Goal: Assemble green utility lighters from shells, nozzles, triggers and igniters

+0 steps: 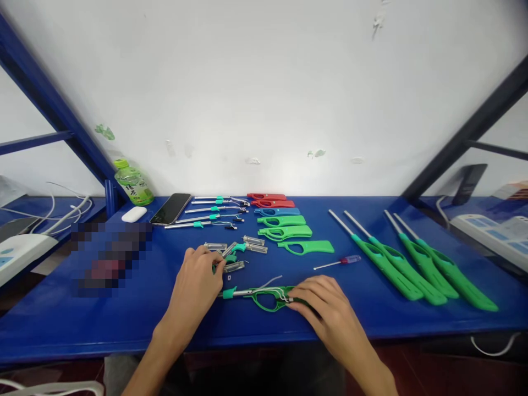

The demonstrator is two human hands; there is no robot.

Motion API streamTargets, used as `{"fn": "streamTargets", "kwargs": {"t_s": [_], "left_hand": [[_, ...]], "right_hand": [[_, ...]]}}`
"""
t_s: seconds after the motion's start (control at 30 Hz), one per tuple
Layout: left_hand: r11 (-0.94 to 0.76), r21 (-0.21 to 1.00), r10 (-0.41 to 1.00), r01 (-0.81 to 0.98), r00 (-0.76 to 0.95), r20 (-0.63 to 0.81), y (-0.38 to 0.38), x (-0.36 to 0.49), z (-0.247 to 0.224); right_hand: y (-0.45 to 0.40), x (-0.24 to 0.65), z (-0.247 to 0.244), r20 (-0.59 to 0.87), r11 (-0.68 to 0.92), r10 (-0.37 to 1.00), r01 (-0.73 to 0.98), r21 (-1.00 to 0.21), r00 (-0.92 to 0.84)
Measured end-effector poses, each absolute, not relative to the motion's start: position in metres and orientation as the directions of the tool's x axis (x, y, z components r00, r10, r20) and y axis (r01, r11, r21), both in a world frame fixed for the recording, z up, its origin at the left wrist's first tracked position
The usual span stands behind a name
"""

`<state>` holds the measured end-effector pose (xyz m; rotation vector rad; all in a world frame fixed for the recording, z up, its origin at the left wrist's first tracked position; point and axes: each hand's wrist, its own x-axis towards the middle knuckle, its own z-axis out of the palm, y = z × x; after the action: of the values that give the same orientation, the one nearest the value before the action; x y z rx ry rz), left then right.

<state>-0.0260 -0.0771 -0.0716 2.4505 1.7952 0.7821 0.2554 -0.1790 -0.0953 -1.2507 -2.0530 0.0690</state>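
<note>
My left hand (200,278) reaches into a small pile of parts, its fingers drawn together; what is between the fingertips I cannot make out. Clear plastic gas tanks (254,248) and a teal piece (238,247) lie around those fingers. My right hand (324,300) is closed over the handle end of a green lighter shell half (266,306) near the table's front edge. In that shell lie a metal tube with a teal collar (230,293) and white wires (270,283). The tube's left end passes behind my left wrist.
Lighter tubes with wires (193,224) lie in rows at the back. Beside them are red, blue and green shell halves (307,247). A screwdriver (350,259) lies right of centre, near several green lighters (390,269). A phone (171,209), white case (134,214) and bottle (134,184) stand back left.
</note>
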Motion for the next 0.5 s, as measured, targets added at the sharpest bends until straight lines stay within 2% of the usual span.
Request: {"fn": "streamTargets", "kwargs": {"t_s": [0.13, 0.23, 0.37, 0.5], "left_hand": [[-0.36, 0.286, 0.879, 0.888, 0.22, 0.424, -0.081, -0.031, -0.066], [-0.467, 0.27, 0.825, 0.842, 0.305, 0.476, -0.096, -0.03, -0.062], [-0.678, 0.158, 0.674, 0.718, 0.521, 0.524, -0.122, -0.016, -0.068], [-0.697, 0.067, 0.642, 0.714, 0.58, 0.502, -0.135, 0.001, -0.079]], "right_hand": [[-0.179, 0.256, -0.095, 0.534, 0.521, 0.801, 0.754, -0.401, -0.27], [-0.178, 0.256, -0.094, 0.533, 0.518, 0.804, 0.75, -0.411, -0.263], [-0.178, 0.256, -0.093, 0.525, 0.514, 0.811, 0.743, -0.43, -0.257], [-0.178, 0.256, -0.091, 0.517, 0.509, 0.818, 0.738, -0.444, -0.253]]}}
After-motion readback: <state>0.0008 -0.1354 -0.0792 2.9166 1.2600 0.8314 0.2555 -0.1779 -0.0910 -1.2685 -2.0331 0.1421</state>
